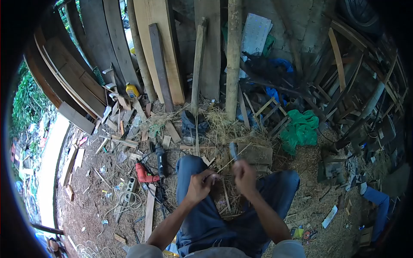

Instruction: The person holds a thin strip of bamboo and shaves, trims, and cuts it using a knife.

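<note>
My right hand (244,175) is closed around a tool with a short grey-blue head or blade (233,151) pointing up and away from me. Motion blurs this hand, so the tool's exact kind is unclear. My left hand (201,185) is closed over my left knee, fingertips pinched together. A small pale piece (214,176) shows at those fingertips, too small to name. Both hands are above my bent legs in dark trousers (215,225), a short gap apart. Beyond them a flat wooden block (256,155) lies on the straw-covered ground.
Left of my knee lie a red power drill (145,173), a dark blue power tool (161,160) and a power strip (130,188) with tangled cords. Planks (157,47) and posts (233,60) stand ahead. A green plastic bag (299,131) and piled wood scraps are on the right.
</note>
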### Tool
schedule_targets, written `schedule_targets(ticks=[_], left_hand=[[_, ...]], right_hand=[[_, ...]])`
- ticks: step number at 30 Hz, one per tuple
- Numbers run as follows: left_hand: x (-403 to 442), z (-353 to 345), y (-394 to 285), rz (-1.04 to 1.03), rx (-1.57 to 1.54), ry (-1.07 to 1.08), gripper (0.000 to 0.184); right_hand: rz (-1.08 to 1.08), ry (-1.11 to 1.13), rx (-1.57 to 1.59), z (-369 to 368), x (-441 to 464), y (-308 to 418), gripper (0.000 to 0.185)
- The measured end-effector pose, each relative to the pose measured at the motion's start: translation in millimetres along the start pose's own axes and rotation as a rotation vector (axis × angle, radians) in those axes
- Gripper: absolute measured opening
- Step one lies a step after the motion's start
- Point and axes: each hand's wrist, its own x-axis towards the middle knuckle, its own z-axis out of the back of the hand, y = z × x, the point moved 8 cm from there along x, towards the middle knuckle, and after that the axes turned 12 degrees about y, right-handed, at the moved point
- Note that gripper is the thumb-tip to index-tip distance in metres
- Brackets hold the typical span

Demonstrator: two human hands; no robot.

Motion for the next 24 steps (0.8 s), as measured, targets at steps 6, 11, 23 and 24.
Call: schedule_targets(ticks=[6,11,23,24], left_hand=[[-19.7,-27.2,-1.4,0.037,-0.079,0.012,0.009],[-16.5,-28.9,-3.1,0.020,-0.074,-0.010,0.008],[-12.1,-17.1,-1.0,-0.016,-0.051,-0.027,0.006],[-15.3,-16.2,-1.4,-0.006,-0.051,-0.026,0.006]], right_hand=[[-0.065,0.042,-0.067,8.4,-36.0,4.1,0.006],[0.069,-0.044,-0.016,1.2,-37.9,4.0,0.007],[-0.100,0.050,0.084,-13.8,-28.9,-2.2,0.010],[-0.111,0.037,0.059,-10.9,-25.6,-1.0,0.010]])
